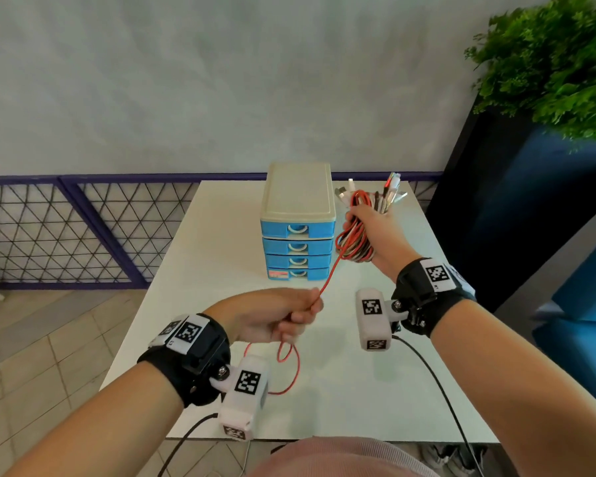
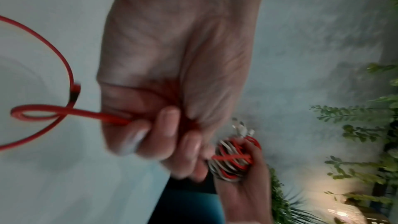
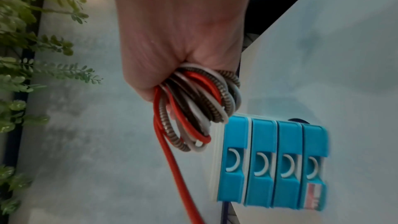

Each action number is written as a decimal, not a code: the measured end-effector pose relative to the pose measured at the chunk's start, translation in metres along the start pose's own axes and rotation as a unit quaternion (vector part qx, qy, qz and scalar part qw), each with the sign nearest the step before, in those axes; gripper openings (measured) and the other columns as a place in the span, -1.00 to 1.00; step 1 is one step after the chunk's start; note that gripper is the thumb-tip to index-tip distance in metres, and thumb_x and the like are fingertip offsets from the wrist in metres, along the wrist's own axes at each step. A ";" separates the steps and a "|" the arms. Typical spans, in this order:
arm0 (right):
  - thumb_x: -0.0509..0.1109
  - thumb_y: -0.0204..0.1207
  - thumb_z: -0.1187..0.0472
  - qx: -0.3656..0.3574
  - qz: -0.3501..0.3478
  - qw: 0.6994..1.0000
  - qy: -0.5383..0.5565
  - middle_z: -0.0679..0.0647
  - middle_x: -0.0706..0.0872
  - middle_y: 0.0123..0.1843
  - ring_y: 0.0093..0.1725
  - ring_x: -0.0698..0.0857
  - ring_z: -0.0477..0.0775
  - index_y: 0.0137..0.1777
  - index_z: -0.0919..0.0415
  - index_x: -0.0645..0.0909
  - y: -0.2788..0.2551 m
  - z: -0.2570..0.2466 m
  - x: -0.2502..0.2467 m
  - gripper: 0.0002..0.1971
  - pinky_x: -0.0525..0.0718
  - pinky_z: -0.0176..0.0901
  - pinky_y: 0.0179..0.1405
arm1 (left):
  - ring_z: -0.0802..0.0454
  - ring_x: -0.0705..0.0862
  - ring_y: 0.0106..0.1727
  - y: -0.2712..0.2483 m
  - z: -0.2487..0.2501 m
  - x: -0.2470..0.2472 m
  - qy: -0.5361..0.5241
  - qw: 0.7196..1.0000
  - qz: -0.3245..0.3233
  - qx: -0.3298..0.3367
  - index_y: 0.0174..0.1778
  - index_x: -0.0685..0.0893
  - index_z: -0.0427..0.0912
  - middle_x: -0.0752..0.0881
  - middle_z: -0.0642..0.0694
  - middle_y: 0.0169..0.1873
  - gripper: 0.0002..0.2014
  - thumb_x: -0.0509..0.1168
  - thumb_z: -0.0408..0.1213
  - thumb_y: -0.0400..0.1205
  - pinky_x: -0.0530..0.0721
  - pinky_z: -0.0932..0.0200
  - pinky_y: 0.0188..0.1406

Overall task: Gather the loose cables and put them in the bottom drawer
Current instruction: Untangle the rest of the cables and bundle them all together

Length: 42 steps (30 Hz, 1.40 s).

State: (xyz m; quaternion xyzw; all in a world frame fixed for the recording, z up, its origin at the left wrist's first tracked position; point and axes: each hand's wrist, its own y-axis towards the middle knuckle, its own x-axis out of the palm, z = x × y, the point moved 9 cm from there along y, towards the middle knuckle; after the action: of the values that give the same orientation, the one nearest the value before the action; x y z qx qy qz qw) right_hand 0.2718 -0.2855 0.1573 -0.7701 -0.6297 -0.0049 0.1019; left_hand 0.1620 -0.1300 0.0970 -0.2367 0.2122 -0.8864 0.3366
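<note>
My right hand (image 1: 369, 223) grips a coiled bundle of cables (image 1: 355, 242) of red, white and braided strands, lifted above the white table (image 1: 221, 242) just right of the drawer unit (image 1: 298, 222). Several plug ends (image 1: 391, 187) stick out above the fist. In the right wrist view the bundle of cables (image 3: 200, 106) hangs from the fist. One red cable (image 1: 331, 273) runs taut from the bundle down to my left hand (image 1: 283, 316), which pinches it; its tail (image 1: 289, 370) loops on the table. All drawers are closed, the bottom drawer (image 1: 296, 273) included.
The blue drawer unit with a cream top stands mid-table, its bottom drawer (image 3: 314, 168) bearing a sticker. A dark blue panel (image 1: 516, 215) and a green plant (image 1: 558, 56) rise at the right. A purple mesh fence (image 1: 66, 228) runs behind the table at the left.
</note>
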 end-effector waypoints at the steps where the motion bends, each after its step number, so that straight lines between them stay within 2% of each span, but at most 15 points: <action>1: 0.33 0.57 0.25 0.002 0.002 1.000 0.011 0.07 0.72 -0.31 -0.31 0.74 0.03 -0.05 0.21 0.59 0.002 -0.003 -0.004 -0.95 0.75 0.12 0.01 | 0.15 0.18 -0.54 -0.002 -0.012 -0.004 0.045 0.998 -0.008 -0.031 -0.24 0.51 -0.06 0.32 0.06 -0.51 -0.68 0.03 -0.06 0.76 0.24 0.27 -0.46; 3: 0.33 0.58 0.26 0.010 -0.007 1.000 0.029 0.06 0.72 -0.30 -0.31 0.75 0.01 0.00 0.23 0.58 0.002 -0.008 -0.006 -0.94 0.77 0.06 -0.02 | 0.15 0.21 -0.54 -0.004 -0.029 -0.020 0.122 0.990 0.015 -0.076 -0.20 0.54 -0.10 0.36 0.05 -0.49 -0.70 0.03 -0.10 0.77 0.22 0.22 -0.42; 5: 0.33 0.59 0.29 0.021 -0.039 0.999 0.025 0.07 0.72 -0.28 -0.32 0.75 -0.01 0.07 0.26 0.56 0.000 -0.009 -0.001 -0.90 0.78 -0.02 -0.10 | 0.15 0.29 -0.53 -0.003 -0.024 -0.046 0.210 0.970 0.095 -0.072 -0.19 0.61 -0.12 0.45 0.02 -0.44 -0.73 0.11 -0.14 0.75 0.22 0.22 -0.44; 9: 0.36 0.54 0.38 0.026 -0.123 0.990 -0.069 0.16 0.76 -0.26 -0.28 0.77 0.07 0.11 0.35 0.56 -0.012 -0.008 0.018 -0.83 0.80 -0.03 -0.14 | 0.18 0.54 -0.38 -0.009 0.041 -0.074 0.430 0.854 0.288 0.057 -0.30 0.71 0.00 0.68 0.10 -0.38 -0.77 0.25 -0.22 0.66 0.43 0.28 -0.40; 12: 0.48 0.38 0.34 0.032 -0.140 0.974 -0.173 0.29 0.81 -0.13 -0.16 0.82 0.22 0.14 0.36 0.58 -0.015 0.000 0.028 -0.68 0.80 0.10 0.01 | 0.28 0.58 -0.41 -0.017 0.077 -0.073 0.415 0.827 0.346 0.155 -0.36 0.70 -0.01 0.71 0.11 -0.41 -0.81 0.35 -0.25 0.58 0.46 0.31 -0.38; 15: 0.53 0.33 0.30 0.014 -0.150 0.962 -0.230 0.27 0.83 -0.09 -0.15 0.83 0.18 0.07 0.26 0.63 -0.020 0.004 0.037 -0.70 0.80 0.04 -0.04 | 0.18 0.65 -0.29 -0.017 0.097 -0.068 0.410 0.818 0.349 0.201 -0.21 0.77 -0.12 0.77 0.02 -0.31 -0.89 0.36 -0.24 0.59 0.53 0.24 -0.23; 17: 0.50 0.41 0.34 0.010 -0.171 0.962 -0.211 0.26 0.84 -0.11 -0.16 0.84 0.17 0.07 0.28 0.64 -0.024 0.006 0.044 -0.76 0.80 -0.02 -0.08 | 0.20 0.64 -0.29 -0.018 0.108 -0.066 0.408 0.810 0.356 0.223 -0.18 0.77 -0.18 0.77 0.01 -0.32 -0.86 0.34 -0.25 0.61 0.51 0.31 -0.22; 20: 0.46 0.44 0.38 0.029 -0.225 0.962 -0.152 0.34 0.81 -0.04 0.00 0.81 0.30 0.03 0.29 0.67 -0.033 0.011 0.054 -0.83 0.77 0.10 0.08 | 0.34 0.59 -0.36 -0.020 0.120 -0.067 0.394 0.797 0.382 0.253 -0.18 0.77 -0.16 0.70 0.14 -0.40 -0.86 0.33 -0.25 0.62 0.45 0.54 -0.34; 22: 0.43 0.47 0.38 0.042 -0.243 0.961 -0.124 0.33 0.77 -0.09 -0.07 0.80 0.27 0.03 0.29 0.67 -0.037 0.016 0.058 -0.84 0.77 0.12 0.08 | 0.29 0.61 -0.32 -0.019 0.121 -0.068 0.380 0.801 0.388 0.253 -0.16 0.76 -0.15 0.69 0.15 -0.39 -0.86 0.32 -0.23 0.63 0.48 0.47 -0.28; 26: 0.37 0.49 0.43 0.034 -0.193 0.967 -0.161 0.18 0.71 -0.31 -0.36 0.72 0.05 0.02 0.26 0.65 -0.032 0.023 0.050 -0.85 0.75 -0.13 -0.28 | 0.15 0.57 -0.46 -0.013 0.109 -0.068 0.364 0.831 0.376 0.188 -0.29 0.66 -0.10 0.62 0.05 -0.48 -0.72 0.27 -0.02 0.65 0.53 0.21 -0.34; 28: 0.35 0.50 0.42 0.026 -0.142 0.974 -0.172 0.14 0.70 -0.34 -0.41 0.71 0.01 0.10 0.34 0.60 -0.023 0.025 0.037 -0.81 0.72 -0.18 -0.35 | 0.09 0.43 -0.58 -0.014 0.094 -0.076 0.253 0.887 0.360 0.140 -0.35 0.56 -0.12 0.46 0.02 -0.54 -0.62 0.20 0.07 0.66 0.48 0.21 -0.47; 31: 0.36 0.53 0.37 0.007 -0.070 0.981 -0.183 0.13 0.68 -0.30 -0.38 0.69 0.00 0.08 0.28 0.54 -0.013 0.022 0.014 -0.85 0.73 -0.19 -0.30 | 0.14 0.30 -0.62 -0.015 0.070 -0.075 0.004 0.958 0.269 0.097 -0.30 0.49 -0.09 0.32 0.07 -0.59 -0.66 0.10 0.00 0.73 0.43 0.29 -0.60; 35: 0.45 0.55 0.08 -0.023 -0.097 0.980 -0.170 0.11 0.68 -0.30 -0.39 0.71 -0.04 -0.10 0.18 0.57 -0.016 0.021 0.022 -0.81 0.74 -0.25 -0.34 | 0.19 0.58 -0.51 -0.012 0.073 -0.050 -0.144 0.967 0.174 0.116 -0.15 0.62 -0.12 0.60 0.07 -0.49 -0.76 0.10 -0.23 0.75 0.71 0.29 -0.44; 38: 0.41 0.56 -0.07 -0.020 -0.143 0.982 -0.121 0.12 0.77 -0.15 -0.12 0.78 0.07 -0.02 0.18 0.65 -0.021 0.024 0.039 -0.71 0.79 -0.04 0.00 | 0.17 0.75 -0.39 -0.007 0.083 -0.029 -0.176 0.964 0.143 0.137 -0.11 0.71 -0.18 0.76 0.00 -0.39 -0.81 0.20 -0.27 0.69 0.79 0.23 -0.24; 42: 0.12 0.70 -0.13 0.074 -0.234 0.969 0.028 0.02 0.81 -0.25 -0.25 0.81 -0.03 0.04 0.21 0.67 -0.040 0.025 0.057 -0.56 0.75 -0.21 -0.28 | 0.12 0.79 -0.35 0.001 0.083 -0.016 -0.176 0.965 0.141 0.132 -0.09 0.72 -0.27 0.80 -0.09 -0.35 -0.85 0.27 -0.29 0.66 0.79 0.22 -0.20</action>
State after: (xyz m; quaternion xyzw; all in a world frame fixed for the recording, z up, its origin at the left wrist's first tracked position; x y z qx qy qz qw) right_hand 0.2412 -0.2188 0.1463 -0.5912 -0.7879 -0.0035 0.1722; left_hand 0.2196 -0.1381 0.1580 -0.3102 0.0617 -0.7944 0.5186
